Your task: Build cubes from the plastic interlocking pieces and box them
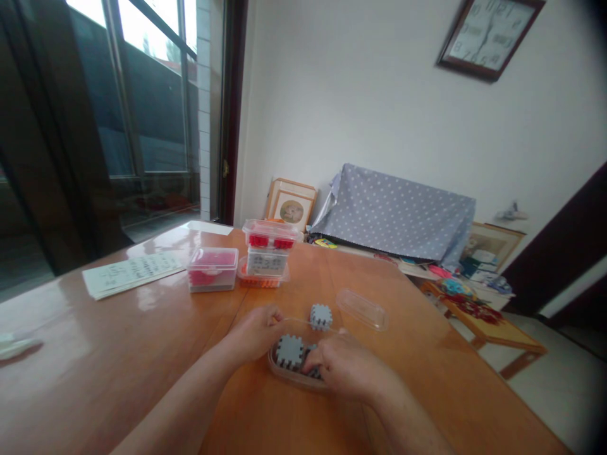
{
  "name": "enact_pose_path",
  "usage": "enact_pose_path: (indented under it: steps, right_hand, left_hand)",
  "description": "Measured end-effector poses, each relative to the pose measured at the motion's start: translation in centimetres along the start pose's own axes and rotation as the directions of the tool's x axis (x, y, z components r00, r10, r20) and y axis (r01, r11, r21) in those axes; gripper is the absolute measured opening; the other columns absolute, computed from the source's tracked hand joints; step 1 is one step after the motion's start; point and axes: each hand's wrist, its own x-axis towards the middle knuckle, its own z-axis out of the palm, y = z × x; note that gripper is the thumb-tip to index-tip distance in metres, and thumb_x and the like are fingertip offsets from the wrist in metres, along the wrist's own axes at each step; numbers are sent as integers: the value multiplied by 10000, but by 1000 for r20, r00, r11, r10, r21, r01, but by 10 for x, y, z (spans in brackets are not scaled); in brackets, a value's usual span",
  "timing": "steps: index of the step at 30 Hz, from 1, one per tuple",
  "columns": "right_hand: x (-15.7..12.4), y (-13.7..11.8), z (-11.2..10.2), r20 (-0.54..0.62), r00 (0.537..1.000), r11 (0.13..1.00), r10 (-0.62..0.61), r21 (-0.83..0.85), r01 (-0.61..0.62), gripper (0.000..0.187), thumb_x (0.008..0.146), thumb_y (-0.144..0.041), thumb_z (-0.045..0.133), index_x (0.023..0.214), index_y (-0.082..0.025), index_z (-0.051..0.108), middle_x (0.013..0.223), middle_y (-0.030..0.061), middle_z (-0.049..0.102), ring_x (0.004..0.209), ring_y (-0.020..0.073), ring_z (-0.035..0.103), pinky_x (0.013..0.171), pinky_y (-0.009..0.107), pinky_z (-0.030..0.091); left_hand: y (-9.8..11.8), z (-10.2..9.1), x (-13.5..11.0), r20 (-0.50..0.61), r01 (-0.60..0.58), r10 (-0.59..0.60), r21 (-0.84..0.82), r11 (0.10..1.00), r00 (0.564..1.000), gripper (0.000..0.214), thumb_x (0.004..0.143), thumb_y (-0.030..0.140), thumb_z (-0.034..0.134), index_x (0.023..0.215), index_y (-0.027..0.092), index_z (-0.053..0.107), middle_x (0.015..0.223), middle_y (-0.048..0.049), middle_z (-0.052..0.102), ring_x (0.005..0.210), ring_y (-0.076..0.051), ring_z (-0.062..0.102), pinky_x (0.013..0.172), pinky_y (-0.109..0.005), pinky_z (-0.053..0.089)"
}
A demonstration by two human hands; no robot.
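Observation:
A clear plastic container point(294, 379) sits on the table in front of me. Inside it lies a grey block with toothed, interlocking edges point(289, 351), and a second grey toothed block point(312, 351) beside it is partly hidden by my fingers. My left hand point(256, 332) is closed at the container's far left, thumb and fingers pinching its rim. Over the right side, my right hand point(345, 363) reaches in with bent fingers closed at the second block. Just beyond the container, another grey toothed block point(321, 317) stands on the tabletop.
A clear lid point(363, 309) lies right of the lone block. Farther left stand a box with pink contents point(213, 270) and a stack of clear boxes point(267, 259). Papers with writing point(135, 273) lie at left. The wooden table point(455, 373) ends at a slanting right edge.

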Motion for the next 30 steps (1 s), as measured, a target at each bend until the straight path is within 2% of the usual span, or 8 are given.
enact_pose_path:
  steps: [4,8,10,13,16,22,26,30]
  right_hand:
    - [-1,7,1,-34,998,995,-44,83,47,444,800,-114,499,1059,-351,771,1020,-22,789,926,185,709,821,287,447]
    - [0,25,-1,-227,973,929,26,365,60,377,850,-137,453,1021,-282,756,1006,-20,775,925,171,695,818,271,479]
    - [4,38,0,-357,922,880,149,472,41,324,879,-186,448,1002,-247,742,975,1,764,906,181,683,812,287,491]
    - [12,59,6,-515,793,853,325,521,-12,288,895,-263,458,1008,-222,721,908,20,743,861,196,664,788,309,499]
    - [21,77,15,-584,716,867,382,494,-60,301,879,-284,487,1078,-214,701,917,39,725,854,203,654,800,333,506]
    - [36,100,38,-528,785,863,324,504,-17,509,816,-300,608,1316,-208,599,1353,109,604,1274,269,536,1100,454,388]
    - [43,107,48,-376,845,756,381,652,-51,632,811,-393,654,1396,-189,527,1443,130,547,1352,288,486,1128,477,367]
    - [44,113,47,-325,853,683,409,729,-49,711,782,-449,706,1401,-154,519,1446,158,543,1336,292,508,1121,446,382]
  left_hand:
    - [-2,1,1,-29,2,-2,21,1000,1000,226,806,368,555,848,168,652,679,-2,656,599,-143,571,505,-234,315]
    - [2,-1,0,-15,15,-15,0,1000,1000,219,788,355,573,852,163,656,686,-7,673,597,-150,583,503,-234,318]
    - [5,-2,-1,-7,20,-20,-24,1000,1000,216,778,352,587,849,160,659,695,-10,680,608,-151,586,506,-231,320]
    - [7,-2,-2,-20,38,-39,-53,998,999,219,771,357,602,838,157,660,680,-8,667,603,-148,573,504,-229,315]
    - [6,-1,-1,-8,53,-54,-67,996,999,228,780,372,602,838,158,651,652,1,647,578,-141,560,495,-226,308]
    - [3,-2,-1,5,26,-26,-37,999,1000,250,810,413,585,838,169,634,647,10,632,552,-124,536,480,-222,287]
    - [4,-3,-2,8,20,-20,-37,999,1000,257,820,422,580,832,170,629,657,5,636,565,-126,539,483,-222,275]
    - [6,-2,-3,-1,49,-49,-50,998,999,292,807,455,603,834,166,635,647,1,639,567,-135,536,487,-229,269]
